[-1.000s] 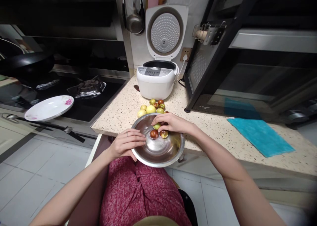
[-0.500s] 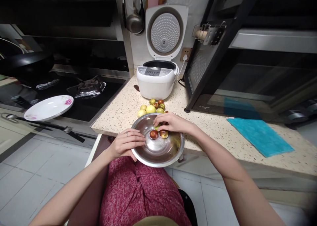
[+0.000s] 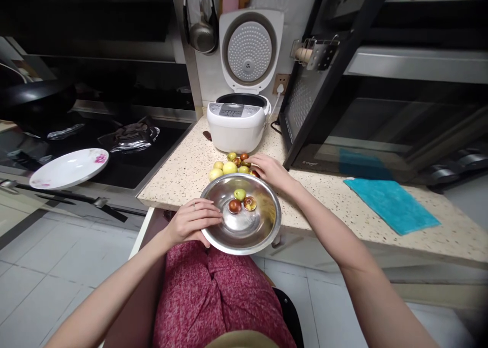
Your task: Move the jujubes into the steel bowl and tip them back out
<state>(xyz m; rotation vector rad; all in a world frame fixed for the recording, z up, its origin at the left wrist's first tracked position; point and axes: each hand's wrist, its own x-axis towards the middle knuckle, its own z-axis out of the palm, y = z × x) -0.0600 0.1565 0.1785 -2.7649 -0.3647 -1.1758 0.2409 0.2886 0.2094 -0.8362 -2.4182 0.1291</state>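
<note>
Both hands are at work at the near edge of the speckled countertop (image 3: 343,200): my left hand (image 3: 192,220) grips the left rim of the steel bowl (image 3: 263,231), fingers curled over the edge and holding it, while my right hand (image 3: 271,169) reaches past the bowl's far rim to the pile of small fruits (image 3: 229,166), fingers bent down among them; whether they have closed on one I cannot tell. Behind the fruit pile, toward the back edge of the countertop, a white rice cooker (image 3: 236,126) stands with its lid raised upright. A black oven (image 3: 381,83) fills the right rear part of the countertop, and a blue cloth (image 3: 391,204) lies flat in front of it, well apart from the bowl. Off the countertop's left edge sits a dark stovetop (image 3: 95,144), with a white floral plate (image 3: 70,167) at its front. The bowl overhangs the countertop's front edge, above my lap. Inside it lie three fruits close together: a green one (image 3: 240,194), a reddish-brown one (image 3: 235,205) and a halved-looking brown one (image 3: 249,203), touching or nearly so.
</note>
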